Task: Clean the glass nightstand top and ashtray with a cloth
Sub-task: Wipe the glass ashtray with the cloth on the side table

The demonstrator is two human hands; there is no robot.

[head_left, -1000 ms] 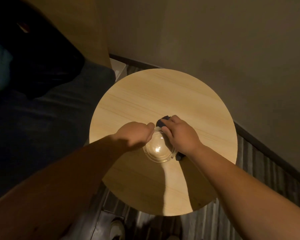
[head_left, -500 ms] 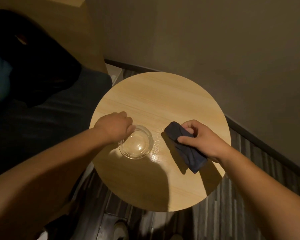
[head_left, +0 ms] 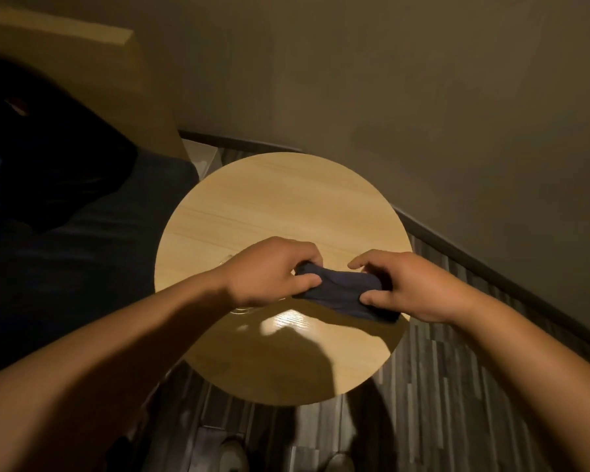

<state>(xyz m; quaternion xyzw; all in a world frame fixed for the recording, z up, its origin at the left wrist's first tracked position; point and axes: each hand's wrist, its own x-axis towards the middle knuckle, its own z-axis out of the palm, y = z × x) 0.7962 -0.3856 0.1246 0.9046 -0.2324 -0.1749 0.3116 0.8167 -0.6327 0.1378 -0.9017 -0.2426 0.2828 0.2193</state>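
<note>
Both hands grasp the dark cloth (head_left: pixel 341 291): left grip (head_left: pixel 269 272) pinches one end, right grip (head_left: pixel 413 287) the other. The tabletop (head_left: pixel 269 206) lies beneath them.

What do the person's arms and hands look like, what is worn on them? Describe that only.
Both forearms are bare up to the frame edge: no sleeves in view. The left hand and right hand wear no gloves, and no rings, watch or bracelet can be made out. The dim, warm light leaves finer marks impossible to tell.
</note>
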